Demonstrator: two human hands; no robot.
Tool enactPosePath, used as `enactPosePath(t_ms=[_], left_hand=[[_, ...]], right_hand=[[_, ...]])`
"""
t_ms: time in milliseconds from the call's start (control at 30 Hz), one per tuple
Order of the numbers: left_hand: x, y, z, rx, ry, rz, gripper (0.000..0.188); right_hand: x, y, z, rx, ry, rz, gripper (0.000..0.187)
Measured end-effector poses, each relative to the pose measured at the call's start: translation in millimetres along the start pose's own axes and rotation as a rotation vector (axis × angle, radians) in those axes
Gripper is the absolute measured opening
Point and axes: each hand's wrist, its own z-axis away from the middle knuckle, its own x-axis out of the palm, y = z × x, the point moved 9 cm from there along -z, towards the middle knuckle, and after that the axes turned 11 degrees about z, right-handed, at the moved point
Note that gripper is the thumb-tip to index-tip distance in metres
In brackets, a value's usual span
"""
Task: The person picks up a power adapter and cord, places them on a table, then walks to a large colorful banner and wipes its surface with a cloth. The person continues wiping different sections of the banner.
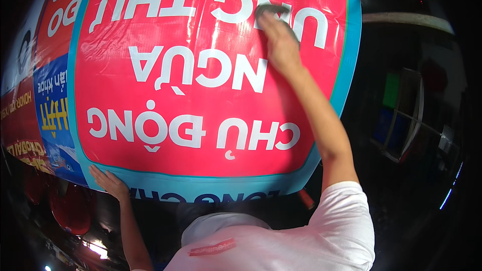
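The right hand (281, 45) grips a dark pad (284, 18) (exact kind unclear) against the pink vinyl banner (113, 93) beneath; the left hand (110, 183), open, lies on its near-left corner.

A: What lettering is in view?

B: Red banner (211, 104): four rows of big white capitals (263, 73) with accent marks, upside down from my side. Farthest row is cut off by the frame. My right hand (283, 47) and the dark pad (281, 16) under its fingers cover part of the next one.

A: Border?

B: Teal border (155, 183), near side: dark blue capitals (231, 198), also inverted, partly cut off at the edge.

A: Left of that?

B: Blue panel (50, 68): white and yellow letters, inverted. Orange-red panel (60, 5) beyond it: large white capitals. Far left, dark red panel (12, 120): yellow lettering, some too small.

A: On you?

B: My white shirt (296, 251): red strip (213, 247), lettering too blurred.
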Motion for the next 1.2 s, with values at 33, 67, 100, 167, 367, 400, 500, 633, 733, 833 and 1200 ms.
enactPosePath(t_ms=[33, 67, 100, 167, 367, 400, 500, 633, 733, 833, 1200], left_hand=[[0, -1, 0, -0.003, 0.007, -0.001, 0.056], [1, -2, 0, -0.006, -0.002, -0.004, 0.056], [2, -1, -1, 0.000, 0.001, 0.001, 0.056], [2, -1, -1, 0.014, 0.015, 0.003, 0.056], [8, -11, 3, 0.045, 0.033, -0.013, 0.056], [10, -15, 3, 0.028, 0.030, -0.023, 0.056], [8, -15, -3, 0.028, 0.036, -0.027, 0.056], [-8, 27, -12, 0.000, 0.044, 0.027, 0.058], [-20, 121, 7, 0.256, 0.030, 0.192, 0.063], [14, 226, 40, 0.641, -0.297, 0.403, 0.063], [65, 260, 50, 0.708, -0.530, 0.189, 0.063]], right_hand=[[-3, -44, 46, -0.074, -0.071, -0.065, 0.053], [-11, -85, 96, -0.121, -0.157, -0.129, 0.052], [-29, -120, 140, -0.141, -0.144, -0.250, 0.048], [-68, -156, 197, -0.147, -0.112, -0.234, 0.042], [-106, -72, 217, 0.861, -0.152, -1.029, 0.024], [-121, -65, 212, 0.875, -0.115, -1.056, 0.024], [-145, -58, 205, 0.779, -0.440, -0.609, 0.022], [-172, -57, 234, 0.893, -0.265, -0.865, 0.025], [-152, -74, 256, 0.539, -0.432, -0.055, 0.039], [-84, -84, 263, 0.373, -0.484, 0.069, 0.061], [9, -242, 117, -0.233, -0.329, -0.135, 0.048]])
